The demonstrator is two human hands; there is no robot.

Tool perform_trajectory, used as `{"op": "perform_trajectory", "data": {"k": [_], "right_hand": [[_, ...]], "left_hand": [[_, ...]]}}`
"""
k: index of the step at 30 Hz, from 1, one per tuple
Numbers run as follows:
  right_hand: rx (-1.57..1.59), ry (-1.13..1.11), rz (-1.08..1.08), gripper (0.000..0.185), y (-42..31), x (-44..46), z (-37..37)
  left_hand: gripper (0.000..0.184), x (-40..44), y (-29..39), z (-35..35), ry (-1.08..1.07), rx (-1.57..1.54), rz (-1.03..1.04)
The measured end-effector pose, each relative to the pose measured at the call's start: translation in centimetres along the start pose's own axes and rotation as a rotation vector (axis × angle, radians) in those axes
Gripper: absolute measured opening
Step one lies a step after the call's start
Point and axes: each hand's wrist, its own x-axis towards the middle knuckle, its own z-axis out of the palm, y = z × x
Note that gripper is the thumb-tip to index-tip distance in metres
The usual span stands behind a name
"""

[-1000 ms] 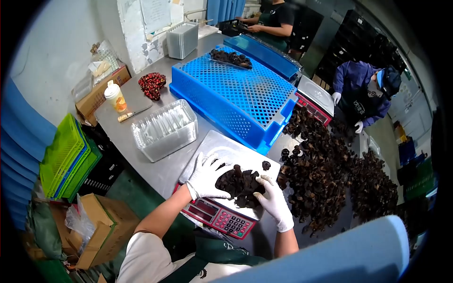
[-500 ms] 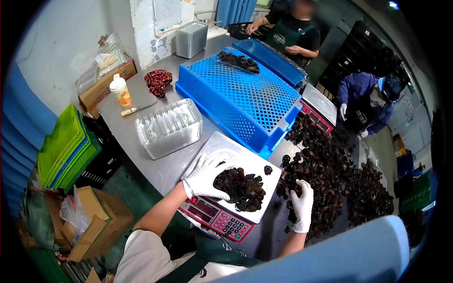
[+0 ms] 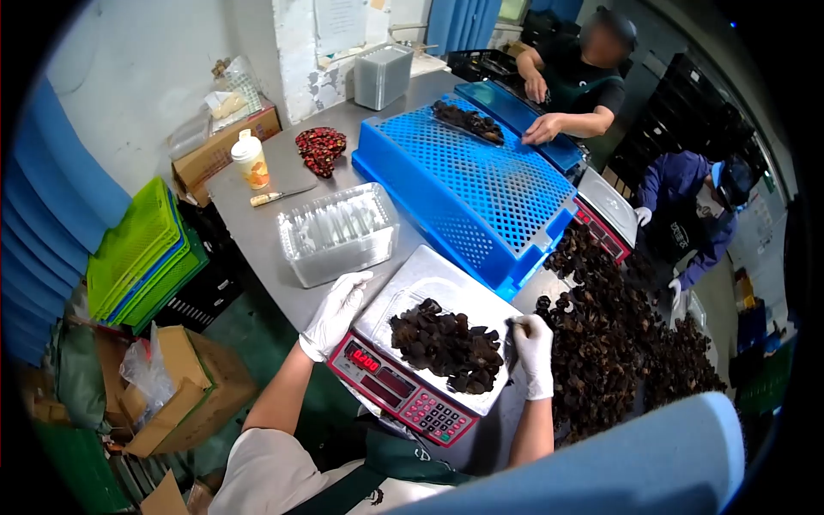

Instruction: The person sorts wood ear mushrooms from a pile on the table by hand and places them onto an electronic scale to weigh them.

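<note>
A heap of wood ear mushrooms point(image 3: 448, 345) lies in a clear plastic tray point(image 3: 396, 307) on the white plate of a digital scale point(image 3: 403, 386). The red display seems to read 0.200. My left hand point(image 3: 335, 318), in a white glove, is beside the scale's left corner, fingers stretched out and holding nothing. Gloved too, my right hand point(image 3: 536, 356) is at the plate's right edge, its fingers pinched on a dark piece of wood ear mushroom point(image 3: 512, 336). A large pile of wood ear mushrooms point(image 3: 605, 343) spreads to its right.
An upturned blue crate point(image 3: 481, 184) stands behind the scale, bearing a filled tray point(image 3: 468, 120). Stacked clear trays point(image 3: 339, 236), a knife point(image 3: 281, 196), a cup point(image 3: 250, 160) and a red bundle point(image 3: 321, 150) are at left. Two co-workers stand across, one reaching toward the crate.
My left hand has moved off the mushrooms to the scale's left side. The right hand has come from the pile to the plate's edge. A co-worker's hands have moved toward the crate.
</note>
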Motion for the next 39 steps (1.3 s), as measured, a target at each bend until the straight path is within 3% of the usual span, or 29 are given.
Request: {"op": "perform_trajectory", "data": {"k": [4,5,6,7,8,10,13,16,19,21,24,26,28,29,30,32,36,39], "right_hand": [[-0.093,0.292,0.077,0.013,4.1,-2.6,-3.7],[-0.197,0.247,0.232,0.020,5.0,-3.6,-5.4],[-0.448,0.251,0.095,0.031,7.0,-5.0,-6.7],[-0.504,0.251,0.209,0.040,6.8,-6.0,-7.7],[-0.532,0.295,0.144,0.041,8.5,-7.3,-8.5],[-0.288,0.257,0.394,0.036,6.6,-8.8,-9.7],[-0.044,0.177,0.501,0.029,5.2,-11.0,-9.8],[0.010,0.102,0.422,0.028,5.1,-12.8,-9.0],[0.143,-0.043,0.554,0.029,1.8,-13.1,-8.0],[0.239,-0.124,0.573,0.030,-0.8,-13.0,-6.9],[0.309,-0.248,0.597,0.035,-5.2,-12.6,-5.3],[0.371,-0.270,0.609,0.037,-5.6,-12.5,-3.7],[0.346,-0.254,0.583,0.036,-5.8,-12.3,-2.4],[0.331,-0.239,0.546,0.036,-5.7,-12.3,-1.9],[0.316,-0.224,0.507,0.035,-5.4,-12.3,-1.5],[0.276,-0.223,0.509,0.035,-4.5,-11.8,-1.0],[0.491,-0.167,0.503,0.040,-4.1,-7.9,-1.1],[0.471,-0.092,0.399,0.036,-3.8,-2.8,-0.9]], "left_hand": [[0.030,-1.5,-1.9,-0.9,0.145,-0.004,-0.050],[0.028,-1.8,-2.3,-1.0,0.176,-0.009,-0.072],[0.028,-2.1,-2.6,-1.2,0.184,-0.003,-0.079],[0.028,-2.3,-2.9,-1.4,0.206,-0.020,-0.087],[0.028,-2.5,-3.1,-1.4,0.226,-0.037,-0.094],[0.028,-2.6,-3.1,-1.4,0.242,-0.059,-0.095],[0.033,-2.5,-3.1,-1.3,0.213,-0.036,-0.108],[0.033,-2.2,-3.2,-0.8,0.190,-0.014,-0.117],[0.033,-2.1,-3.2,-0.2,0.191,0.027,-0.086],[0.035,-2.0,-3.0,0.3,0.082,0.031,-0.292],[0.038,-2.0,-1.4,1.5,-0.068,0.213,-0.312],[0.035,-1.9,-1.1,2.4,-0.062,0.332,-0.130],[0.033,-1.7,-0.8,3.2,-0.155,0.354,-0.155],[0.031,-1.7,-0.3,3.6,-0.181,0.224,-0.212],[0.030,-1.8,-2.6,4.2,-0.132,0.312,-0.065],[0.031,-1.5,-4.3,4.7,-0.123,0.099,-0.251],[0.030,1.2,-3.2,4.6,-0.107,-0.228,-0.375],[0.031,4.5,-3.8,5.0,-0.021,-0.301,-0.292]]}}
